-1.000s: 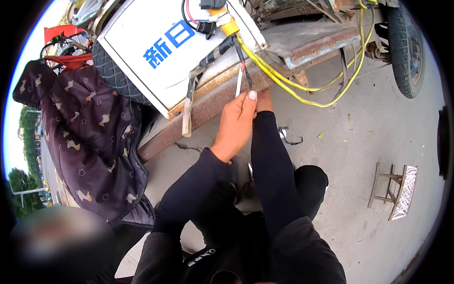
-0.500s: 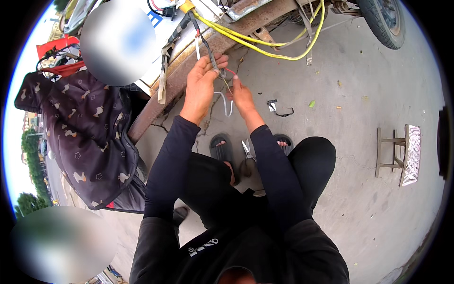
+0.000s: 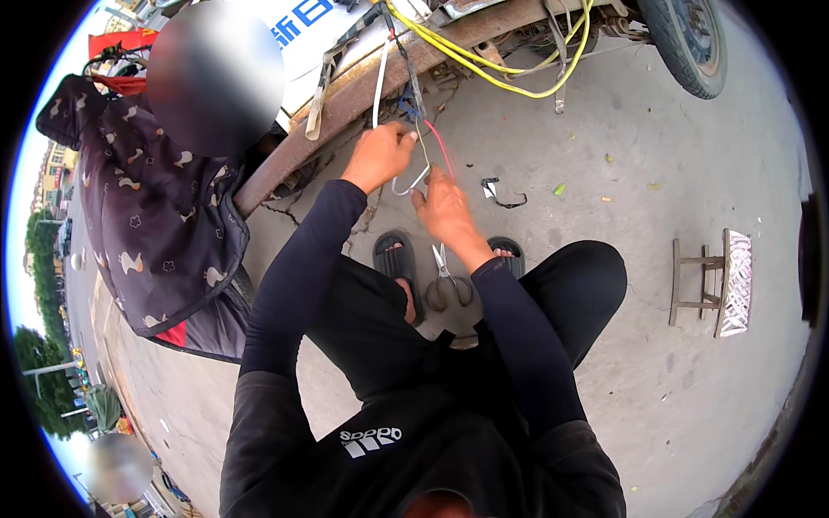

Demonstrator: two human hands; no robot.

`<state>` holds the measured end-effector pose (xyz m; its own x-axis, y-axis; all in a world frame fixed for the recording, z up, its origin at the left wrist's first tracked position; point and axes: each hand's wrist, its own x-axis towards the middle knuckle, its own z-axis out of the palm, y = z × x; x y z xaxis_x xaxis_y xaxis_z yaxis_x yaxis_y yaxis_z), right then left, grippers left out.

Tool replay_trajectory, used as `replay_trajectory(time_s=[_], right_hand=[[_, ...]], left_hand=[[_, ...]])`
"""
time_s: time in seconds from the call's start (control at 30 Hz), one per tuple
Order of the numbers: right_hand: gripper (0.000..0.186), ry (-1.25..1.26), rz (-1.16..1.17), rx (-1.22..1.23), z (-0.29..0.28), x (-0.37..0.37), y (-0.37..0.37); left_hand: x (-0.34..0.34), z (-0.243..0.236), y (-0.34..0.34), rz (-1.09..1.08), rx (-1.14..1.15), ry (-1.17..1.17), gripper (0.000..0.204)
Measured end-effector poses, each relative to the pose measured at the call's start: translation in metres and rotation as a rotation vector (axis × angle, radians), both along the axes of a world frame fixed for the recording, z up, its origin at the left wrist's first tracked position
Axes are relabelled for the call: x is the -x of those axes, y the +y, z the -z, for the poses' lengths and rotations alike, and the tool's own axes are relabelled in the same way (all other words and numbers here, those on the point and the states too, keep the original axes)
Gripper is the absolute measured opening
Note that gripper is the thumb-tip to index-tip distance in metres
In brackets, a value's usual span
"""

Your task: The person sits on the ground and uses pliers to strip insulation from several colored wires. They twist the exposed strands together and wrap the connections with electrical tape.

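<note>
below the rusty brown metal rail (image 3: 354,99) of a parked vehicle, two bare hands work close together over the grey concrete ground (image 3: 622,345). a dark, tape-wrapped cable (image 3: 412,79) hangs down in front of the rail, and from its lower end come a thin red wire (image 3: 439,142) and a thin yellowish wire (image 3: 421,138), both reaching toward the right hand (image 3: 447,211).

the left hand (image 3: 378,157) has its fingers curled, their tips just beside the yellowish wire; a flat white strip (image 3: 381,82) runs down to it from above, but whether the fingers grip anything cannot be told. the right hand, lower and nearer the body, has its thumb apart from its bent fingers; the ends of both wires meet the fingertips, where a pinch cannot be made out. a narrow white loop (image 3: 404,190) hangs between the hands.

above them, a bright yellow cable (image 3: 484,71) sweeps to the right, toward a black rubber-tyred wheel (image 3: 691,52). scissors with silver blades and dark ring handles (image 3: 443,281) lie on the ground between two dark open-toed sandals (image 3: 395,259). near the right hand lies a curled black strip (image 3: 509,202), and well off to the right, a small wooden stool with a patterned seat (image 3: 704,281).
</note>
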<state>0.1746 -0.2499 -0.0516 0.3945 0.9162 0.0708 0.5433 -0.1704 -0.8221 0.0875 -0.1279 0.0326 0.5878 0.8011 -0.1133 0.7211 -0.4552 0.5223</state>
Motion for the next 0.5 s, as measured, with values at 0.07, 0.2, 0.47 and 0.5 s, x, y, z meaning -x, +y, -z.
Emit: replay_trajectory(time_s=[0.07, 0.2, 0.47, 0.5], right_hand=[[0.035, 0.132, -0.054, -0.023, -0.014, 0.029, -0.005], [0.035, 0.249, -0.088, 0.010, -0.011, 0.052, 0.004], [0.029, -0.240, 0.036, 0.023, -0.024, 0.040, 0.095], [0.030, -0.229, -0.024, 0.024, -0.022, 0.036, 0.103]], left_hand=[[0.019, 0.043, 0.019, -0.145, 0.223, -0.209, 0.043], [0.029, 0.058, 0.014, -0.271, 0.633, -0.593, 0.042], [0.070, 0.067, 0.032, -0.351, 0.706, -0.693, 0.027], [0.073, 0.064, 0.034, -0.349, 0.700, -0.675, 0.026]])
